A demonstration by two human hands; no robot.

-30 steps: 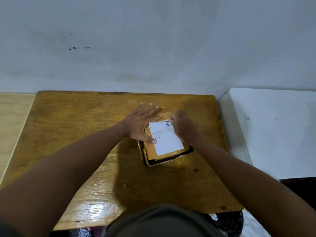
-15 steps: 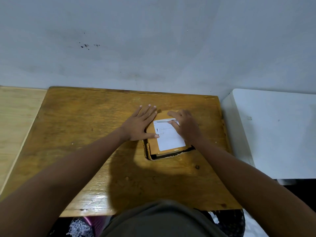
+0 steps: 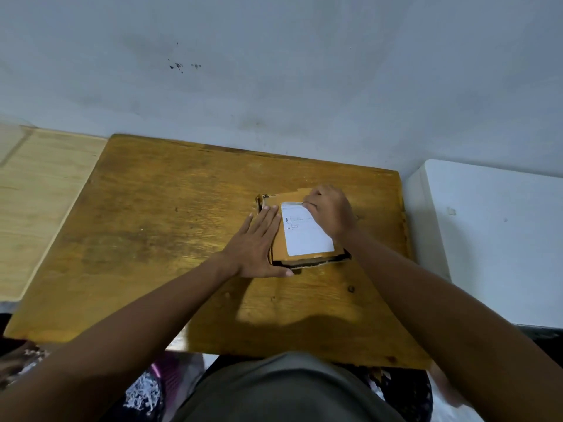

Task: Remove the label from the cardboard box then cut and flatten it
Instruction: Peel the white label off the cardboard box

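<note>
Wooden surface (image 3: 152,239) bears a flat brown cardboard box (image 3: 278,252) with white label (image 3: 307,239), left hand (image 3: 259,242) spread flat on it, right hand (image 3: 330,213) pinching the label's far corner.

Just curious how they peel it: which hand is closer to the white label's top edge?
The right hand: its fingers pinch at the label top edge. The left hand lies flat beside the label, on the cardboard box left side.

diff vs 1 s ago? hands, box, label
The left hand slid off the box top toward its near-left side and now lies flat against the left edge of the cardboard box. The right hand stays at the far edge of the white label, fingers pinched there; whether a corner has lifted cannot be told. The label remains stuck nearly flat, the box uncut on the wooden table.
</note>
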